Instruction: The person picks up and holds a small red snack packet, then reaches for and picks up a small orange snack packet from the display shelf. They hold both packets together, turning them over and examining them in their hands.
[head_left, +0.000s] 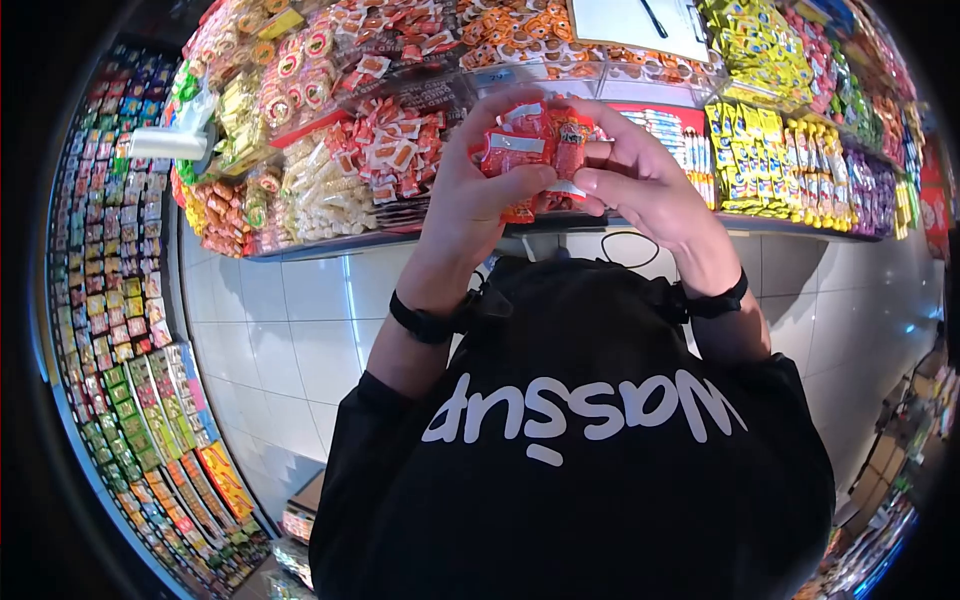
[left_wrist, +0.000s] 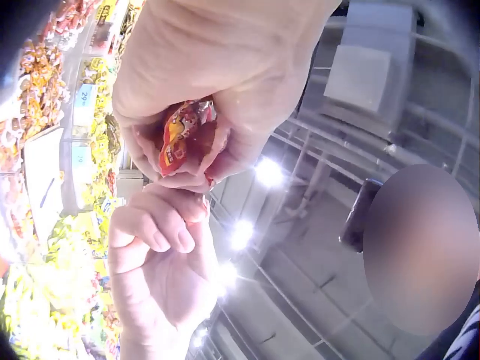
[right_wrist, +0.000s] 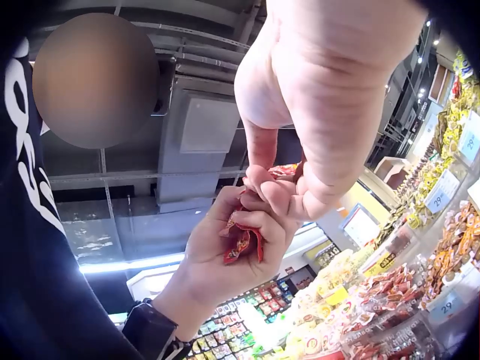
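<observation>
Both hands are raised together over the front edge of the candy display. The left hand (head_left: 470,190) curls round several small red wrapped packets (head_left: 518,145), its thumb pressed on them. Opposite it, the right hand (head_left: 645,180) pinches a red packet (head_left: 570,150) between thumb and fingers. In the left wrist view a red and yellow wrapper (left_wrist: 180,135) shows inside the left hand (left_wrist: 217,67), with the right hand (left_wrist: 161,262) touching just below. From the right wrist view, red wrappers (right_wrist: 244,244) stick out of the left hand (right_wrist: 232,262); the right hand (right_wrist: 322,97) partly hides its own packet.
Bins of wrapped sweets (head_left: 400,140) line the display, with yellow packets (head_left: 750,160) at the right. A clipboard (head_left: 640,25) with a pen lies at the back. A plastic bag roll (head_left: 165,143) stands at the left. Packed shelves (head_left: 110,300) run along the far left.
</observation>
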